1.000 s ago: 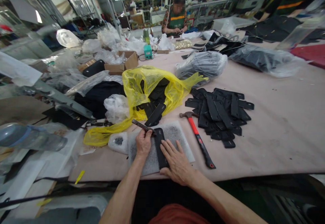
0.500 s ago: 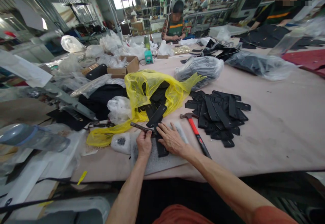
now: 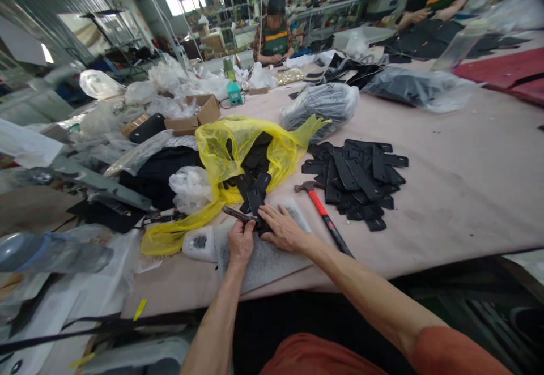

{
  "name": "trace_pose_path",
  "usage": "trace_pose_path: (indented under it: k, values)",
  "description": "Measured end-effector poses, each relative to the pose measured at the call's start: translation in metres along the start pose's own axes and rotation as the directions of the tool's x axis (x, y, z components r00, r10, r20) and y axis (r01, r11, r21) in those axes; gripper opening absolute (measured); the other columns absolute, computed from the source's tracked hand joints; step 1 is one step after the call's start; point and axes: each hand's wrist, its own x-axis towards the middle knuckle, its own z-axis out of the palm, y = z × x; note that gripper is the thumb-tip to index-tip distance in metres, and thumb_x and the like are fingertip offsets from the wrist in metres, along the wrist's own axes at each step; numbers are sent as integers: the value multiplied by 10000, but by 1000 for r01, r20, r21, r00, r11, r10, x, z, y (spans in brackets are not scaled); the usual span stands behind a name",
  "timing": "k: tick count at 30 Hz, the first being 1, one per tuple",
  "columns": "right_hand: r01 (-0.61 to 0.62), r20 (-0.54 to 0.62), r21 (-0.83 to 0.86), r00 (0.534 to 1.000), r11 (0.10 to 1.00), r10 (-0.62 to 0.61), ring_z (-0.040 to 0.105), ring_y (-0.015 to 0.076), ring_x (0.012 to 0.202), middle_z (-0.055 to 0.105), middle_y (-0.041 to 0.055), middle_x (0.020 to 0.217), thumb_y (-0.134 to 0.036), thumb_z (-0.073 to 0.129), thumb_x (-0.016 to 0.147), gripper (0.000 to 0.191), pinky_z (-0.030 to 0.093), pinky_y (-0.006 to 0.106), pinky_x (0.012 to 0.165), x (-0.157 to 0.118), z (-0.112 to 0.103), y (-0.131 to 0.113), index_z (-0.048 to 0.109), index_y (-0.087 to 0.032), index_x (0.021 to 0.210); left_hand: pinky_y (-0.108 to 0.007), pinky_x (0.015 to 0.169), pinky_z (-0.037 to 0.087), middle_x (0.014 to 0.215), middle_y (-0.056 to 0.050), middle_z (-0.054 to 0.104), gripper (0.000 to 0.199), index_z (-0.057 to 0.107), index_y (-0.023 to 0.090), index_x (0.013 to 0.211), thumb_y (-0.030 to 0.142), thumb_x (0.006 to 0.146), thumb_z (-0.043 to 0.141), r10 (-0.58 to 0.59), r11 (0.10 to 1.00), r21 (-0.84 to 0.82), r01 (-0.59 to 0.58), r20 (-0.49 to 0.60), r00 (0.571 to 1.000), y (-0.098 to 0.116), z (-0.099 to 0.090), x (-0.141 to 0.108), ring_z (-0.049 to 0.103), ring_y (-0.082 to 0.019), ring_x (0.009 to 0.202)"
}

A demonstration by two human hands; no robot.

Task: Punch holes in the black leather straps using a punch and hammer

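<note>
My left hand (image 3: 241, 242) is closed around a dark, narrow metal tool (image 3: 236, 213) whose kind I cannot make out; its far end points up and left. Fingers outstretched, my right hand (image 3: 284, 230) lies flat across a black flat strap piece (image 3: 255, 200), hiding its near part. Beneath both hands is a greyish translucent work pad (image 3: 276, 267). Just beyond them, a yellow mesh-like bag (image 3: 212, 148) gapes open with more black strap pieces inside. To the right rests a claw hammer (image 3: 325, 213) with a red and black handle, touched by neither hand.
A heap of black strap pieces (image 3: 361, 177) lies right of the hammer. A white container with small dark bits (image 3: 199, 243) stands left of the pad. Behind are a wrapped grey bundle (image 3: 321, 109) and a cardboard box (image 3: 198, 115). A co-worker (image 3: 274, 38) sits across the table.
The black strap piece under my right hand has slid away from me, toward the yellow bag. My left hand keeps the metal tool. The whole view has shifted and tilted a little.
</note>
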Motion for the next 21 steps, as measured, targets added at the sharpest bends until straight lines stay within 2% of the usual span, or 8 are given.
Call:
trace_pose_path:
  k: [4, 7, 11, 21]
  values:
    - [-90, -89, 58, 991, 994, 95, 306, 282, 1381, 390, 158, 1480, -374, 619, 837, 615, 195, 524, 1128, -12, -4, 3, 446, -137, 1378, -334, 830, 530, 927, -71, 745, 260, 712, 174, 947, 374, 848, 578, 30, 1000, 3, -30, 71, 997, 1, 0, 1, 687, -211, 877]
    - [-119, -115, 83, 985, 989, 128, 319, 284, 1367, 456, 120, 1437, -288, 603, 840, 486, 179, 525, 1124, -23, -4, 1, 530, -176, 1308, -344, 842, 539, 940, -74, 746, 266, 715, 172, 955, 376, 854, 578, 33, 999, -9, -32, 83, 996, 0, 2, 2, 691, -210, 886]
    - [-152, -136, 135, 976, 979, 170, 360, 257, 1336, 507, 88, 1390, -185, 557, 841, 400, 195, 501, 1115, -23, -4, 3, 598, -208, 1238, -345, 843, 548, 957, -74, 747, 277, 719, 166, 966, 382, 845, 594, 17, 1000, -14, -16, 86, 996, 0, 3, 3, 697, -210, 889]
    - [-165, -178, 182, 964, 969, 198, 394, 261, 1305, 555, 67, 1338, -207, 583, 847, 311, 209, 493, 1108, -20, 2, 9, 656, -221, 1149, -345, 892, 532, 979, -66, 747, 264, 721, 175, 970, 375, 832, 618, 57, 998, 27, -62, 156, 986, 7, 7, 1, 688, -214, 932]
